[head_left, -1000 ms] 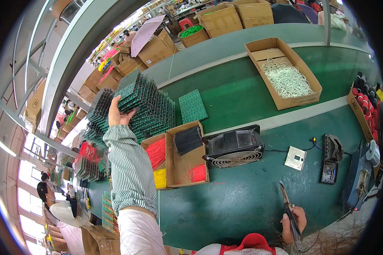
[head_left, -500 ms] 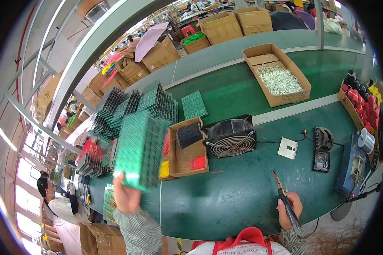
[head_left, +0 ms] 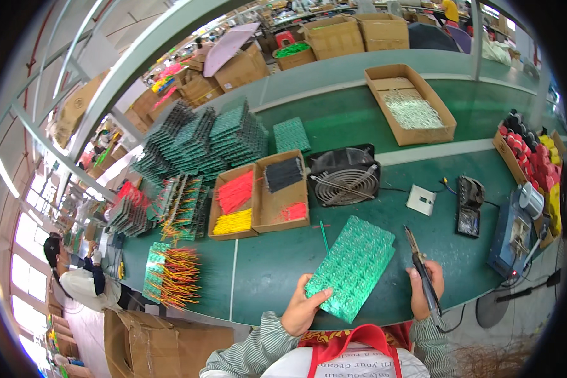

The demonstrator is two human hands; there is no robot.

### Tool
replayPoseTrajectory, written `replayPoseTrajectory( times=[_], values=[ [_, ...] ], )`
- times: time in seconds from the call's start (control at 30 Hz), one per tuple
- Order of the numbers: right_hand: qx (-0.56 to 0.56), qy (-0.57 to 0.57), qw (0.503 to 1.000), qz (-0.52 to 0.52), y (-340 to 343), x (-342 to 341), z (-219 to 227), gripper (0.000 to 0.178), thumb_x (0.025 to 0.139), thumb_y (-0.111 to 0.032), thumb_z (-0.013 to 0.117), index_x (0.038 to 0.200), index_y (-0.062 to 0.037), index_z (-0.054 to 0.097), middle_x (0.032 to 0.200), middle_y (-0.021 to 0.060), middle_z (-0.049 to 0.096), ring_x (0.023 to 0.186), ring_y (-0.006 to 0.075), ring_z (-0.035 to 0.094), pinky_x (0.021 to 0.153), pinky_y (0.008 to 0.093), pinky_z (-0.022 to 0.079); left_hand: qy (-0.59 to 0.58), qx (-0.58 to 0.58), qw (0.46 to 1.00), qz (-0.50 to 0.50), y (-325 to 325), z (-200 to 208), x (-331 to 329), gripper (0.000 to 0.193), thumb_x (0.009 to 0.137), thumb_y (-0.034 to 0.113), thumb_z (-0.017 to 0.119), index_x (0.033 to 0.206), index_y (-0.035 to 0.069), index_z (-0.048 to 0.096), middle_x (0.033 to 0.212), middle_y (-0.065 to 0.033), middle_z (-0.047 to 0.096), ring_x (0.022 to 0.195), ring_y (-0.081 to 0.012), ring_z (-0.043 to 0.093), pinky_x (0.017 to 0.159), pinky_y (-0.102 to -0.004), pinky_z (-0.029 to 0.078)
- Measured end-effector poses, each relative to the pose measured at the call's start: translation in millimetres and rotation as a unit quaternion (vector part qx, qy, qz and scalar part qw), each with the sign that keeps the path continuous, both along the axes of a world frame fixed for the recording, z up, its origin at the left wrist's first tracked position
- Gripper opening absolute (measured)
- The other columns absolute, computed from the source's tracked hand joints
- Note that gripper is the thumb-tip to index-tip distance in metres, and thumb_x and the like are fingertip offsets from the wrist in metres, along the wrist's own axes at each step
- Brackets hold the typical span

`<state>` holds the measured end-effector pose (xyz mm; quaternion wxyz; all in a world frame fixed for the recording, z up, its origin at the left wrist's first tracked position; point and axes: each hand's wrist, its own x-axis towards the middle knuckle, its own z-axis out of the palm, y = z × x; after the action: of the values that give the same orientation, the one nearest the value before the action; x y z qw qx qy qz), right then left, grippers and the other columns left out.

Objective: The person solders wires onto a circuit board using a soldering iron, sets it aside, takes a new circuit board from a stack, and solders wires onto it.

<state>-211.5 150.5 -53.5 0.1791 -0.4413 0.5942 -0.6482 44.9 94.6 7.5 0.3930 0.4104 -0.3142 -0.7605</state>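
Hands first, close to the near edge of the green desk (head_left: 277, 264): the left hand (head_left: 303, 307) grips the lower corner of a green rectangular circuit-board panel (head_left: 353, 267), thumb on top, while the right hand (head_left: 424, 288) is closed around a dark pen-shaped soldering iron (head_left: 420, 268) whose tip points away, just beside the panel's right edge. That panel lies tilted, its far end resting on the desk, its face studded with rows of small parts. Bare green surface lies open around it, to the left and right alike. Left of it sits a board bristling with red and yellow wires (head_left: 169, 272). Farther off stand a shallow cardboard tray of red, yellow and black wires (head_left: 260, 196) and a black round-grilled fan (head_left: 344, 177). Beyond these, stacks of green boards (head_left: 201, 140) crowd the far left.
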Motion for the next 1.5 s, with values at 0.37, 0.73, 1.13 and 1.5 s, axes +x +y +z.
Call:
replayPoseTrajectory(
  times=[0.37,0.73,1.13,1.5],
  values=[
    [0.017,-0.078,0.995,0.054,-13,20,10,0.033,0.088,-0.013,0.061,0.113,0.0004,0.044,0.103,0.0145,0.058,0.093,0.0194,0.059,0.082,0.0302,0.047,-0.252,-0.174,0.919,-0.250,-2,1,10,0.037,0.090,0.021,0.061,0.115,-0.001,0.044,0.105,-0.0119,0.056,0.099,-0.0187,0.056,0.085,-0.0305,0.046],
    [0.050,-0.067,0.995,0.063,-23,36,17,0.038,0.090,-0.021,0.060,0.116,-0.0004,0.040,0.092,0.0068,0.050,0.078,0.0118,0.050,0.070,0.0264,0.044,-0.565,-0.523,0.595,-0.232,-62,-4,-5,0.034,0.077,0.008,0.059,0.111,0.005,0.055,0.092,-0.0151,0.054,0.078,-0.0322,0.060,0.067,-0.0398,0.051],
    [0.063,-0.086,0.992,0.066,-35,39,14,0.040,0.088,-0.018,0.060,0.120,-0.0008,0.042,0.110,0.0111,0.050,0.095,0.0174,0.051,0.084,0.0313,0.042,-0.688,-0.560,0.390,-0.246,-66,25,55,0.007,0.069,0.013,0.056,0.074,0.009,0.058,0.077,-0.0048,0.055,0.074,-0.0216,0.058,0.050,-0.0330,0.050],
    [0.065,-0.044,0.995,0.065,-40,33,-3,0.041,0.091,-0.026,0.056,0.120,-0.0010,0.041,0.111,0.0092,0.045,0.102,0.0184,0.045,0.093,0.0335,0.035,-0.768,-0.448,0.457,-0.037,8,50,210,0.019,0.069,0.009,0.056,0.088,0.010,0.059,0.083,-0.0086,0.060,0.078,-0.0278,0.062,0.064,-0.0378,0.051]
  ],
)
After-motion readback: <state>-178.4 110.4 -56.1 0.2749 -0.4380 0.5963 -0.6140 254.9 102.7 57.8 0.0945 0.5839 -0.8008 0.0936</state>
